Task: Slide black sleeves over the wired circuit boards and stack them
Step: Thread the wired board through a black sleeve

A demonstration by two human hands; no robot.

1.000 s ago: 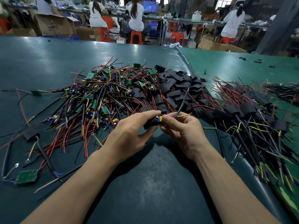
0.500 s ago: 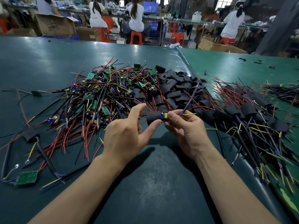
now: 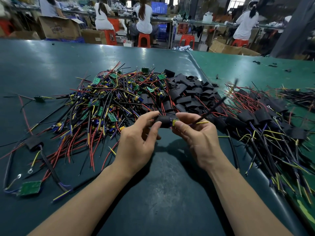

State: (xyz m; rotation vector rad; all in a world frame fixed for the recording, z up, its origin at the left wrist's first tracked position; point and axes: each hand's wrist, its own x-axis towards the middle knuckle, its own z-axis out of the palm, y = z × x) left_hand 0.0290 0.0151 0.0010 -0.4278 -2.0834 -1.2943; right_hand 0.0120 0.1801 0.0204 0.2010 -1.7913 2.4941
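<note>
While the green table [image 3: 51,68] carries a heap of wired boards [image 3: 109,103] beside loose sleeves [image 3: 189,94] | left hand [image 3: 136,142] pinches a black sleeve [image 3: 163,122] | right hand [image 3: 196,135] pinches the board [image 3: 174,122] entering it, above the table

A wide green table [image 3: 51,68] fills the foreground, its mat glossy with overhead light. Beyond it, people in white tops [image 3: 144,16] sit on orange stools [image 3: 144,40] at long benches [image 3: 221,24]. Cardboard boxes [image 3: 58,28] stand on the floor. A blue screen [image 3: 159,7] glows at the back.
</note>
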